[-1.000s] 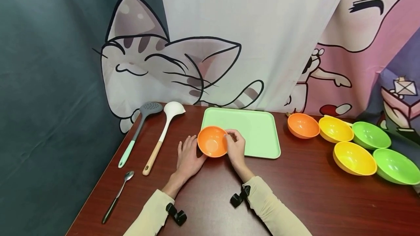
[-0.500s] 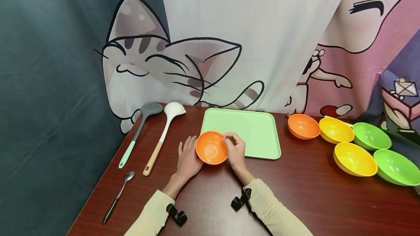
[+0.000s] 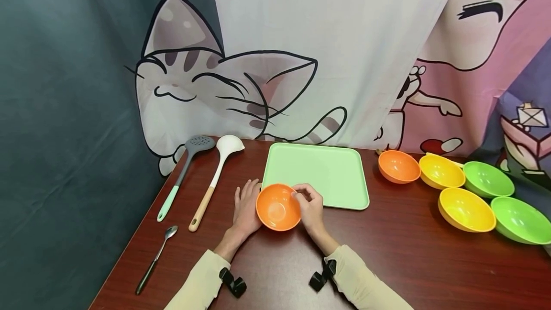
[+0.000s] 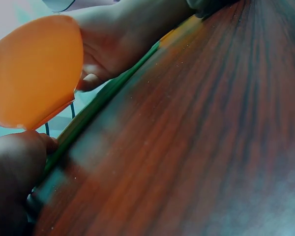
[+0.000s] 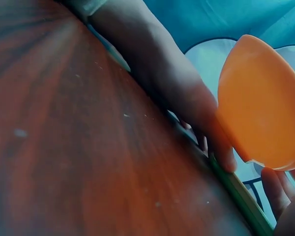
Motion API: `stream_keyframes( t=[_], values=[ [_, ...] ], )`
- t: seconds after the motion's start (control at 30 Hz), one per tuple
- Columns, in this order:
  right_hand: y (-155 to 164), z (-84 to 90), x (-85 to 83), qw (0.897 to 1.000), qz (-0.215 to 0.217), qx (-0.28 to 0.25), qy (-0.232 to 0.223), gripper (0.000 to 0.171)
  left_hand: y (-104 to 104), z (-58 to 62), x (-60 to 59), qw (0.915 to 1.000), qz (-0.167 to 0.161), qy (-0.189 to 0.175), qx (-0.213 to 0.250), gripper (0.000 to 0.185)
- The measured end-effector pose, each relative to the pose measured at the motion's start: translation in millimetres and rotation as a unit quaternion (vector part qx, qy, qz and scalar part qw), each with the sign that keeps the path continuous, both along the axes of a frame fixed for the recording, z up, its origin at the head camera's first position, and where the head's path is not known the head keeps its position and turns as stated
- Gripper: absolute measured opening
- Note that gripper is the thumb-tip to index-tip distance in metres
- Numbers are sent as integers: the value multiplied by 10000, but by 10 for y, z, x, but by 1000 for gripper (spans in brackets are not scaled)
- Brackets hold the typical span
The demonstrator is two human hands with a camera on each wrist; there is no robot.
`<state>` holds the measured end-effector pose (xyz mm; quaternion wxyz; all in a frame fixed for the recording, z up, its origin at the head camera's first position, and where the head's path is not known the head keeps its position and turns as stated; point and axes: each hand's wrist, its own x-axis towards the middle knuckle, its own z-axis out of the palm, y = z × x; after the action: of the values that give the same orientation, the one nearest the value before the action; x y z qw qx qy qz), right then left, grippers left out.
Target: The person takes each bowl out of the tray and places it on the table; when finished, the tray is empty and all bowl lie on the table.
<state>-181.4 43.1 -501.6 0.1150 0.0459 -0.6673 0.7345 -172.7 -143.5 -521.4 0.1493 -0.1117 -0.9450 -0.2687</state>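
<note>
Low centre of the head view: an orange bowl (image 3: 278, 206) held between two hands, lifted off the dark wooden table (image 3: 409, 262) and tilted a little toward the camera, just below the near left corner of the light green tray (image 3: 316, 173). To its left, the left hand (image 3: 246, 207), fingers stretched out nearly straight along the bowl's outer wall, palm side against it, not wrapped round. To its right, the right hand (image 3: 310, 207), fingers curled and pinching the right rim, thumb apparently on the inside, though too small to tell for sure. In the left wrist view, upper left of the frame, the bowl's underside (image 4: 32, 73) clear of the wood, the right hand's fingers behind it, the tray edge as a green strip beneath. In the right wrist view, right side of the frame, the bowl (image 5: 263, 103) again raised, with the left hand's fingers (image 5: 206, 123) lying along its wall. Left part of the head view: a grey slotted spoon (image 3: 186, 173), a white ladle (image 3: 216, 176) and a small metal spoon (image 3: 156, 258), all flat on the table, well apart from the hands. Right part: a second orange bowl (image 3: 398, 166), two yellow bowls (image 3: 440, 171) and two green bowls (image 3: 488, 179), clustered together. Behind the table, a cloth backdrop with a cartoon cat (image 3: 206, 85).
</note>
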Motion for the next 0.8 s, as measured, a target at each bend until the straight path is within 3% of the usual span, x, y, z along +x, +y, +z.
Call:
stream_keyframes(
  t=[0.3, 0.6, 0.8],
  values=[
    [64, -9, 181, 9995, 227, 189, 148, 9, 33, 28, -17, 9980, 258, -398, -419, 48],
    [233, -12, 330, 9978, 438, 476, 153, 9, 70, 41, -40, 9969, 457, -645, 53, 69],
    [378, -6, 363, 9975, 333, 628, -1, 8, 79, 32, -44, 9953, 530, -802, 70, 69]
  ],
)
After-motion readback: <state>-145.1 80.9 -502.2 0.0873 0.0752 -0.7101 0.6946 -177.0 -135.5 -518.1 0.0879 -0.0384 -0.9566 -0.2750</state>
